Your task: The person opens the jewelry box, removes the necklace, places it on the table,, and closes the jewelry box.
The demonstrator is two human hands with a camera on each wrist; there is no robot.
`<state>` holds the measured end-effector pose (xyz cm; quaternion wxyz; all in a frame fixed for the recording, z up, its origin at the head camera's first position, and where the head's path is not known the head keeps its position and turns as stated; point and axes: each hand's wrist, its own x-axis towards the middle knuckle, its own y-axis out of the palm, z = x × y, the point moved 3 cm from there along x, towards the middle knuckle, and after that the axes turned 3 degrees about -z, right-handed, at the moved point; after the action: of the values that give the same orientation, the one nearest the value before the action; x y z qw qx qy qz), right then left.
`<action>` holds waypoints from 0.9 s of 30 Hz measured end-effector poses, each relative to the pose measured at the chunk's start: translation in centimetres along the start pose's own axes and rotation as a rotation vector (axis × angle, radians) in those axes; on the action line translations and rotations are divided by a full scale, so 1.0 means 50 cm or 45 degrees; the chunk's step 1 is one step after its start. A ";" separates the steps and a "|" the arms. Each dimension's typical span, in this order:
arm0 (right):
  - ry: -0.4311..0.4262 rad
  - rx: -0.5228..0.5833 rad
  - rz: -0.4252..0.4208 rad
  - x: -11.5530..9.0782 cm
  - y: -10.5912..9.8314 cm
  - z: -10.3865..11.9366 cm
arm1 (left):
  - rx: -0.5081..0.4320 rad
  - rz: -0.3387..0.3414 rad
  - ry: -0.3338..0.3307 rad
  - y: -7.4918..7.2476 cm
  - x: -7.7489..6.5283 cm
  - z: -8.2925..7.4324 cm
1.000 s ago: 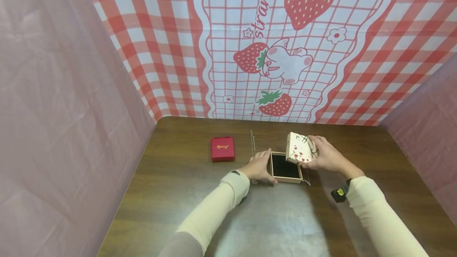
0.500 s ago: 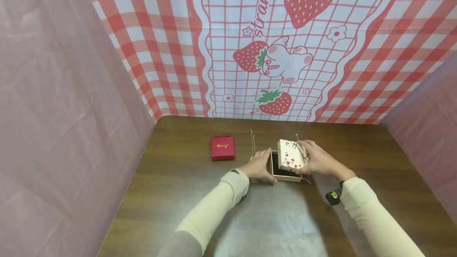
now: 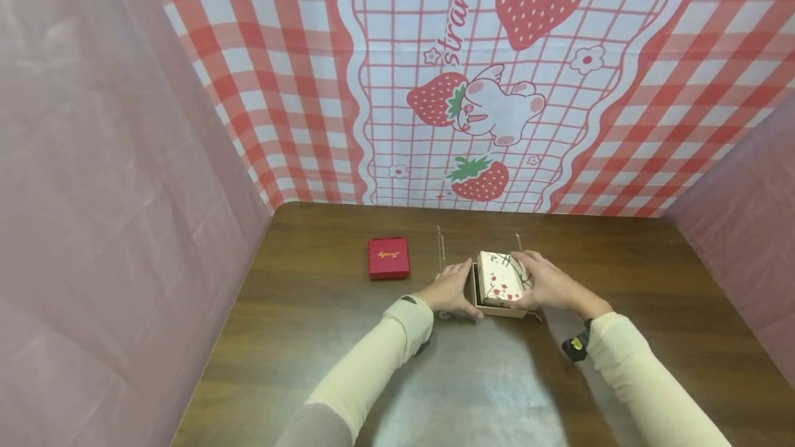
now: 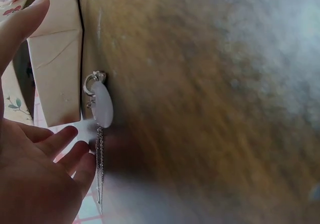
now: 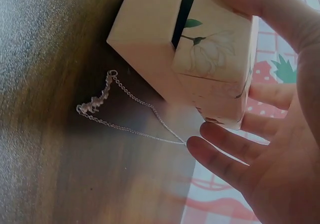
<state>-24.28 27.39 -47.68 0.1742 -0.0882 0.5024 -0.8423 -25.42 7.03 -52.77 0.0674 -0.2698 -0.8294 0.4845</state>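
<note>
My right hand holds a cream box lid printed with red flowers and green stems, thumb in front and fingers behind. The lid sits slightly tilted over the matching box base; a dark gap shows along their left side. Spanning the base's left side, my left hand has its thumb at the front corner and fingers toward the back. Beside the base, in the left wrist view, lies a silver necklace with a pale oval pendant. A second chain necklace lies by the base's right side.
A small red box with gold lettering stands left of my hands on the brown wooden table. Behind the table hangs a strawberry-print cloth, with pinkish cloth at the sides.
My right hand has brought the lid left and down, from above the right part of the base to over most of it. The dark interior is now mostly covered. My left hand stays put.
</note>
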 end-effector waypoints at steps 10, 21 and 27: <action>-0.012 -0.009 0.025 0.001 0.009 0.003 | -0.027 -0.011 -0.002 0.000 -0.002 0.000; -0.020 -0.022 0.022 0.003 0.013 0.008 | -0.029 -0.018 0.002 0.002 0.000 0.003; -0.024 -0.029 0.015 0.006 0.019 0.007 | -0.031 -0.025 0.006 0.001 -0.002 0.001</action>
<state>-24.24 26.58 -48.34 0.1827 -0.0951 0.5108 -0.8347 -25.32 6.95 -52.80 0.0707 -0.2634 -0.8377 0.4731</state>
